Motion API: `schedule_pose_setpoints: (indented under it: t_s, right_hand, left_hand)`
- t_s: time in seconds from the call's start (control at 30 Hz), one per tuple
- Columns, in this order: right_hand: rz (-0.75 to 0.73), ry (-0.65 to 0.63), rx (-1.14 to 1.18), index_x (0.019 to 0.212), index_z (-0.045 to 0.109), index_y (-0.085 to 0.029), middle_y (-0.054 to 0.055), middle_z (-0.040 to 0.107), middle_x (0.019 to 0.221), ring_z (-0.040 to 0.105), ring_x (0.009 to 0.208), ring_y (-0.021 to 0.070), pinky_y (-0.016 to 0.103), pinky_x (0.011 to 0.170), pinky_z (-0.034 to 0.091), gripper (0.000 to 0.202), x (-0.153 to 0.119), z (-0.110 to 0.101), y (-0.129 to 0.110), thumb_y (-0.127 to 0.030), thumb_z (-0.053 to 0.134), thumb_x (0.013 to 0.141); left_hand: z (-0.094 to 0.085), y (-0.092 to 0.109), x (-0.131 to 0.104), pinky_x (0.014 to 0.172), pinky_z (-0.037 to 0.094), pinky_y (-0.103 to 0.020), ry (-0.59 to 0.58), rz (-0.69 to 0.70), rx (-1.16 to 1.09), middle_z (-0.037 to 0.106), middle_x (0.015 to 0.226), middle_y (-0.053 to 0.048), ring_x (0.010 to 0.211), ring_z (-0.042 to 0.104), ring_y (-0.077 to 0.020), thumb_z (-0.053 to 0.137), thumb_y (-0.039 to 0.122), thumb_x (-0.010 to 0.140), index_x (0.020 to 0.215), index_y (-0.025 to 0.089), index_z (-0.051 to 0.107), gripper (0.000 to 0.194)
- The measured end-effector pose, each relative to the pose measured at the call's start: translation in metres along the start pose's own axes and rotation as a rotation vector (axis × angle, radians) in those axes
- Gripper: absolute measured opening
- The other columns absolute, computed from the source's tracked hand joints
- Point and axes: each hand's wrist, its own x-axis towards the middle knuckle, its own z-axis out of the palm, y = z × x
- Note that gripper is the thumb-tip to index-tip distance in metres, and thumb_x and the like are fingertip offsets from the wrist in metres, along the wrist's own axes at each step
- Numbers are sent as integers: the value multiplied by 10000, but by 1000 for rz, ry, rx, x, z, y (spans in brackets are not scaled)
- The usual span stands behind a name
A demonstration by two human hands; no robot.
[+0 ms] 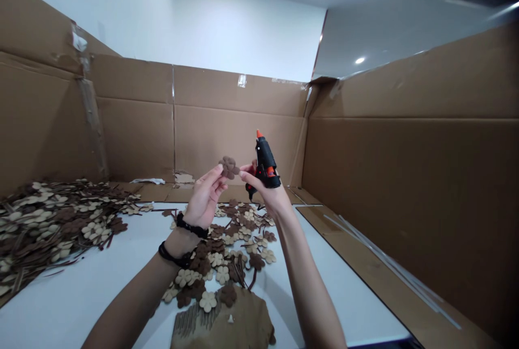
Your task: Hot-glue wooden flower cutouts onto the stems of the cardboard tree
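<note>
above the worktop (pixel 352 305), your left hand (pixel 201 200) pinches a brown flower (pixel 229 166) between its fingers while your right hand (pixel 267 192), fingers closed on an upward-pointing glue gun (pixel 265 155), touches the petals, seemingly a positioning step needing steadiness.

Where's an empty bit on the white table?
Two bare patches: between the left flower pile and the left forearm, and between the right forearm and the cardboard strip. The middle is crowded with loose flowers and a cardboard scrap.
</note>
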Motion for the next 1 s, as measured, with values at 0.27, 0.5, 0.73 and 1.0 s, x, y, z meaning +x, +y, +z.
schedule_pose_setpoints:
  t_s: [0.27, 0.5, 0.73, 1.0]
  right_hand:
    - [-8, 100, 69, 831, 521, -215, -12, 596, 777, 558, 753, 132, 276, 741, 424, 278, 1, 2, 4, -338, 717, 677]
    - [9, 97, 82, 854, 507, -213, -21, 593, 762, 523, 684, 115, 259, 673, 401, 293, 3, -3, 3, -325, 710, 676]
    - [-35, 48, 89, 839, 506, -212, -17, 578, 770, 507, 679, 105, 251, 678, 409, 246, 1, -1, 3, -340, 684, 728]
    - [-68, 36, 42, 794, 548, -212, -16, 563, 775, 528, 742, 121, 258, 723, 420, 221, 0, 2, 4, -340, 710, 717]
  left_hand:
    - [1, -6, 2, 593, 454, -186, -48, 55, 118, 720, 838, -52, 689, 621, -93, 784, 250, 660, 823, 124, 728, 213]
    - [2, -5, 2, 597, 459, -236, -21, 141, 314, 704, 732, -67, 665, 634, -142, 784, 250, 637, 763, 102, 718, 204]
    - [1, -7, 2, 591, 461, -232, -26, 258, 369, 688, 693, -42, 576, 597, -112, 750, 260, 685, 732, 127, 682, 156]
    - [2, -6, -1, 573, 457, -206, -27, 339, 467, 649, 629, -5, 531, 578, -94, 735, 242, 696, 683, 149, 624, 146]
